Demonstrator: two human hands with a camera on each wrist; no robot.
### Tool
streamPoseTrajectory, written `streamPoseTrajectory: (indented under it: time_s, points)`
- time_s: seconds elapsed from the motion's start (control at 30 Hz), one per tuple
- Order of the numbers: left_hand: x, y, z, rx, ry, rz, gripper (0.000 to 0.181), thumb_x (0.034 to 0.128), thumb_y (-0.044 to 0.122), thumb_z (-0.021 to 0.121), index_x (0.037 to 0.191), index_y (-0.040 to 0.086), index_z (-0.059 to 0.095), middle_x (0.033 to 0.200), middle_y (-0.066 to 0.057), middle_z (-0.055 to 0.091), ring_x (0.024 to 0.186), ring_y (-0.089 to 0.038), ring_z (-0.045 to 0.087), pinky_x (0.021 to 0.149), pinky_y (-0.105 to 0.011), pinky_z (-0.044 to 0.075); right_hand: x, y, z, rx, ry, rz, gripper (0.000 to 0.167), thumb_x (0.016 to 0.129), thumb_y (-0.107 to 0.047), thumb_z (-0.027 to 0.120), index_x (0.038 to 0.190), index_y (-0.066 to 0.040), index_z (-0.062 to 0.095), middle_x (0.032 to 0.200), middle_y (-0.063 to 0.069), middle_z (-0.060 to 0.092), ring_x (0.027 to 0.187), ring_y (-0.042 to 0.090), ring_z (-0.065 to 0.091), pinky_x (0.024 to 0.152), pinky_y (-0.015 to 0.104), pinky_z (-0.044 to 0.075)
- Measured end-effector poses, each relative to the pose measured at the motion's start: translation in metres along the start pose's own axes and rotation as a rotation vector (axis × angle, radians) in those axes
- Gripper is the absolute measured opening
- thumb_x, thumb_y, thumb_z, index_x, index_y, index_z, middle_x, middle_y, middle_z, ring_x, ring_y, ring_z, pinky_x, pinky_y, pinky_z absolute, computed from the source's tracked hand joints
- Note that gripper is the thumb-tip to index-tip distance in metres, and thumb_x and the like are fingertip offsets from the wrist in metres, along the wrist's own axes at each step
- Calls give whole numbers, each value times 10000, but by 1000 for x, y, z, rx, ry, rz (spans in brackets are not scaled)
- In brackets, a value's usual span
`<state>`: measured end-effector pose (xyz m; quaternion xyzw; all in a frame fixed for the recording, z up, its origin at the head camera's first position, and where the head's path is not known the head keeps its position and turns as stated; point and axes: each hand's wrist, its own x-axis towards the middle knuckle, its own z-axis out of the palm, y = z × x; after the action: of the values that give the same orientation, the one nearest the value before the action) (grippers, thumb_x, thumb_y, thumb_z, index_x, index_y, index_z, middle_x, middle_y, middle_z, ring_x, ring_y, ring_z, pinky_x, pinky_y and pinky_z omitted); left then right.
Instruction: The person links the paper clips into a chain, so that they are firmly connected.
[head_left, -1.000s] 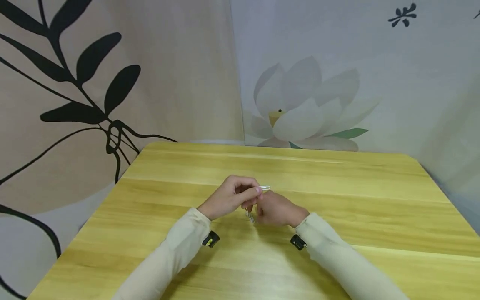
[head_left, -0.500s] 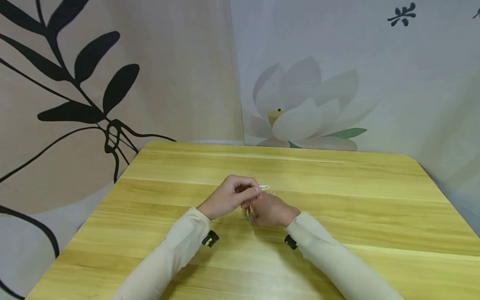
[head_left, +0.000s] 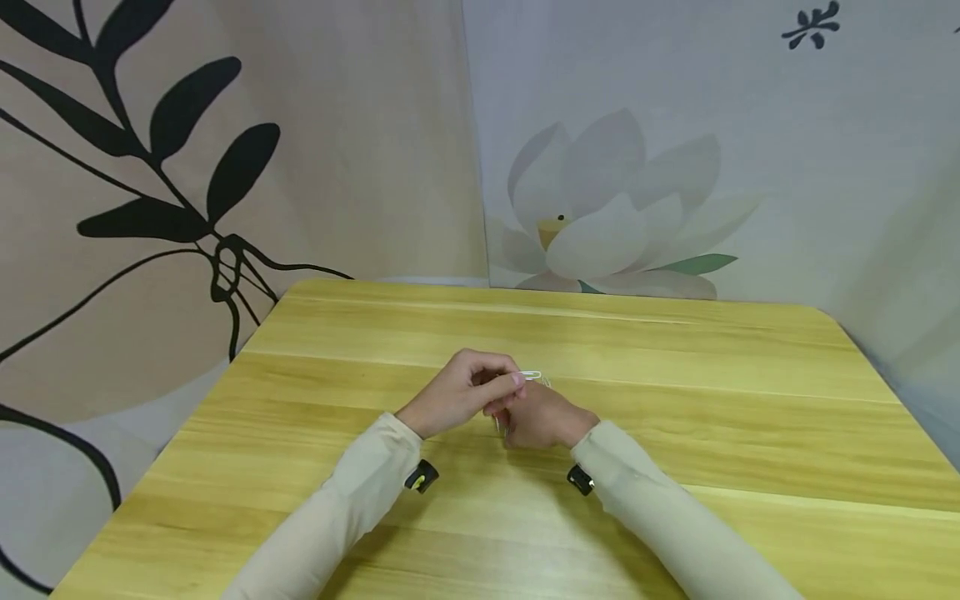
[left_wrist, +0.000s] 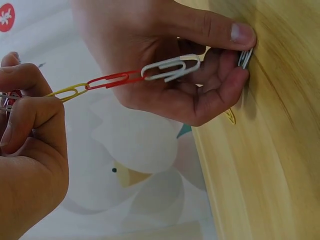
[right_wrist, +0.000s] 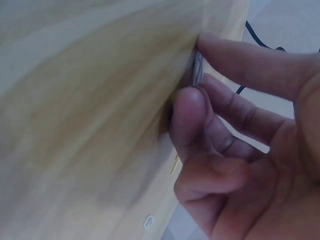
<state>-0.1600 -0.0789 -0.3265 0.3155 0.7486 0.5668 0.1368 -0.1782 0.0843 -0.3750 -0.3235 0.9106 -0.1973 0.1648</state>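
Note:
My left hand [head_left: 453, 400] pinches the top of a chain of paper clips above the table; a white paper clip [head_left: 531, 375] sticks out from its fingertips. In the left wrist view a yellow clip [left_wrist: 75, 93], a red clip [left_wrist: 116, 79] and a white clip [left_wrist: 167, 68] hang linked from this hand. Just below and to the right, my right hand [head_left: 542, 415] pinches a pale paper clip [right_wrist: 197, 69] between thumb and finger, close to the tabletop. The hanging chain passes in front of that hand in the left wrist view; whether they touch I cannot tell.
Beyond my right hand a yellow clip [left_wrist: 230, 116] shows near the wooden table [head_left: 675, 350]. A small white clip [right_wrist: 148, 221] appears low in the right wrist view. A printed curtain [head_left: 375, 150] stands behind the table.
My right hand has shifted a little to the left, under the left hand, uncovering a pale clip behind it and hiding more of the hanging chain. The left hand has stayed almost still.

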Motion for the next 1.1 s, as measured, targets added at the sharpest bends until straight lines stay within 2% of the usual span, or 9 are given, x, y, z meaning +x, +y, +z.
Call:
streamPoseTrajectory:
  time_s: [0.13,0.27,0.53,0.73,0.87,0.9,1.0,1.1]
  points:
    - [0,0,0,0,-1,0,236,1019,115,534,910,-40,675,672,-14,521,605,-94,476,612,-223,461,1,2,0,39,-4,6,219,752,67,727,730,-97,582,722,-27,527,697,124,475,635,248,401]
    - [-1,1,0,3,-4,-6,233,1017,118,538,912,-41,671,677,-13,519,608,-96,478,609,-223,462,0,2,1,70,3,-6,210,742,77,730,761,-80,592,744,-8,546,706,129,480,628,244,402]
    - [-1,2,-1,11,-5,-15,236,1014,124,533,915,-41,668,670,-1,516,603,-97,480,611,-228,463,-2,6,3,103,38,-110,277,726,104,731,836,-102,581,793,-12,581,706,91,494,632,200,422]
    - [-1,2,0,35,-1,-13,233,1014,134,539,910,-26,674,674,2,526,608,-99,488,610,-224,457,-1,6,5,84,61,-157,264,726,114,739,795,-102,604,791,-14,599,688,73,505,612,186,447]
    - [-2,0,1,26,-6,-11,239,1017,130,542,895,-35,664,682,-1,530,609,-94,488,613,-220,460,-4,8,6,58,116,-203,220,747,92,706,763,-101,600,743,-15,582,657,42,454,607,183,405]
    - [-2,0,1,21,-6,-14,241,1018,128,541,892,-39,660,683,-8,530,610,-94,487,614,-220,460,-5,8,6,71,139,-210,208,757,81,701,770,-103,604,743,-16,581,653,30,446,607,179,400]
    - [-2,-1,1,14,-4,-24,255,1023,130,536,877,-45,649,685,-57,535,611,-94,482,603,-227,454,-8,10,6,194,203,-236,150,815,74,689,818,-64,631,737,22,597,565,1,471,545,167,448]
    - [-1,-2,1,9,-3,-34,268,1028,137,534,880,-56,646,692,-109,544,601,-98,477,583,-237,450,-13,11,2,378,248,-211,89,881,14,715,901,-70,697,799,47,691,491,44,553,493,208,512]
